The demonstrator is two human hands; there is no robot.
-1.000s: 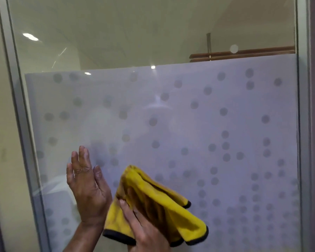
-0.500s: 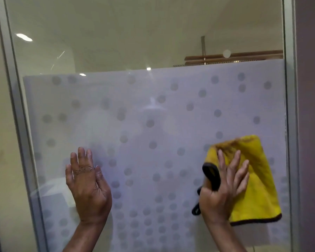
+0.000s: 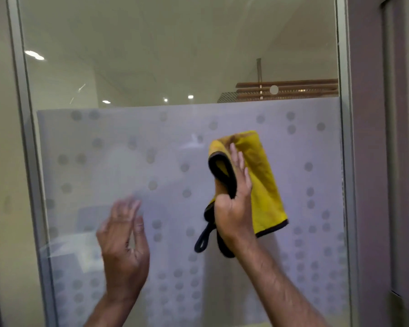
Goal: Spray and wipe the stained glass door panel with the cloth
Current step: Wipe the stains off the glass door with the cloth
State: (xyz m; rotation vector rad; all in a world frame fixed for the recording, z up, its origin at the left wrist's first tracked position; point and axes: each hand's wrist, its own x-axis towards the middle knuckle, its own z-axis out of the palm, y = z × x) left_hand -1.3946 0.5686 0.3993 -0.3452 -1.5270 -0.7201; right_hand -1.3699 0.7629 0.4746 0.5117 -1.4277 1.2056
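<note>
The glass door panel (image 3: 151, 161) fills the view, its lower part covered by frosted film with grey dots. A yellow cloth (image 3: 262, 185) with a black edge lies folded against the frosted area, right of centre. My right hand (image 3: 234, 201) presses it to the glass with straight fingers, and my thumb is tucked under a fold of it. A black loop of the cloth hangs below that hand. My left hand (image 3: 123, 244) is blurred at the lower left, turned edge-on with relaxed fingers, holding nothing. No spray bottle is in view.
Metal frame strips run down the left (image 3: 26, 161) and right (image 3: 345, 161) sides of the panel. A dark door post (image 3: 368, 161) stands at the far right. The clear upper glass shows a ceiling with lights behind it.
My right hand has slid the cloth up and to the left across the glass. My left hand, flat on the glass before, has turned edge-on and is blurred.
</note>
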